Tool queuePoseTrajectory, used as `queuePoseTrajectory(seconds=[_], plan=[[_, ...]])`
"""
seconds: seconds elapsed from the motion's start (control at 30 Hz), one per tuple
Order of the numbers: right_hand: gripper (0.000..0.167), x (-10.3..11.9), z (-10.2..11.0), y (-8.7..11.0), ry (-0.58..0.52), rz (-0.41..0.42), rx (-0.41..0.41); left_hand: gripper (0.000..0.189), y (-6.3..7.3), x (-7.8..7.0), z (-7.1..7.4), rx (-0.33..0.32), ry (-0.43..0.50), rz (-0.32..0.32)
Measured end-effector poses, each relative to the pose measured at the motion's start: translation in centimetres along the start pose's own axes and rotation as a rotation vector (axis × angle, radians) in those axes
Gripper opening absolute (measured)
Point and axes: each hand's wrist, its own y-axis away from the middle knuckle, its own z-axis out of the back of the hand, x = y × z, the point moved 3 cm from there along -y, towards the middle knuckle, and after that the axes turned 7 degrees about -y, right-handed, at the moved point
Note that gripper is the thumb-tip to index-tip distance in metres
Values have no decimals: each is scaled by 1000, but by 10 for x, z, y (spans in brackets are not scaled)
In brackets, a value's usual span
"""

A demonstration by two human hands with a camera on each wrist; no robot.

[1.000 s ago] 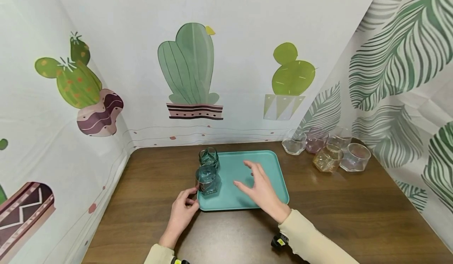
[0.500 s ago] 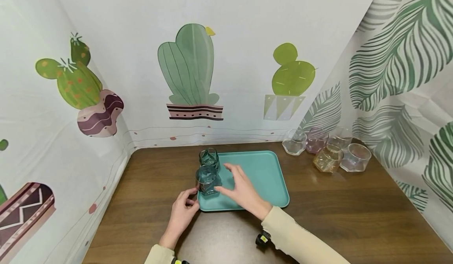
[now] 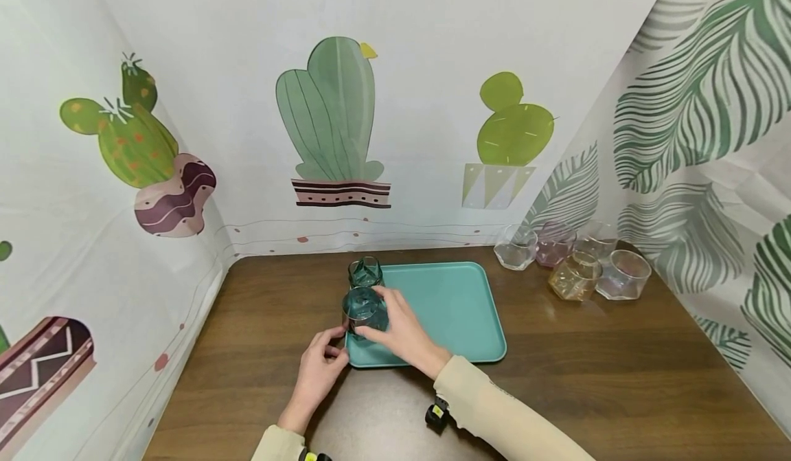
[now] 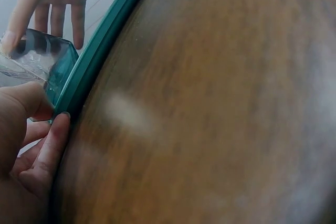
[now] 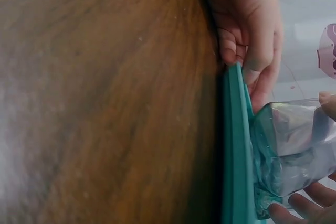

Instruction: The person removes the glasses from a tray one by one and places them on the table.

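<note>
A blue drinking glass stands at the left end of a teal tray. My right hand grips that glass from its right side; in the right wrist view its fingertips lie against the glass wall, thumb across from them. With thumb and finger, my left hand pinches the tray's rim by the near left corner, as the left wrist view also shows at the teal rim. Directly behind the blue glass is a dark green glass, partly covered by it.
At the back right of the wooden table several glasses stand in a cluster, among them an amber glass, a pink glass and a clear glass. A cloth printed with cacti hangs close behind the table.
My right hand has moved left over the tray, from its middle to the blue glass, and has taken hold of it. The left hand has stayed at the tray's corner.
</note>
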Motion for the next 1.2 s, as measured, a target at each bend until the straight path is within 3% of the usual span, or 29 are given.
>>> queuePoseTrajectory(seconds=[0.6, 1.2], plan=[[79, -4, -3, -2, -84, -2, -31, 38, -1, 1, -2, 13, -1, 6], [78, -15, 21, 19, -187, 4, -62, 40, -1, 2, -2, 2, 8, 9]])
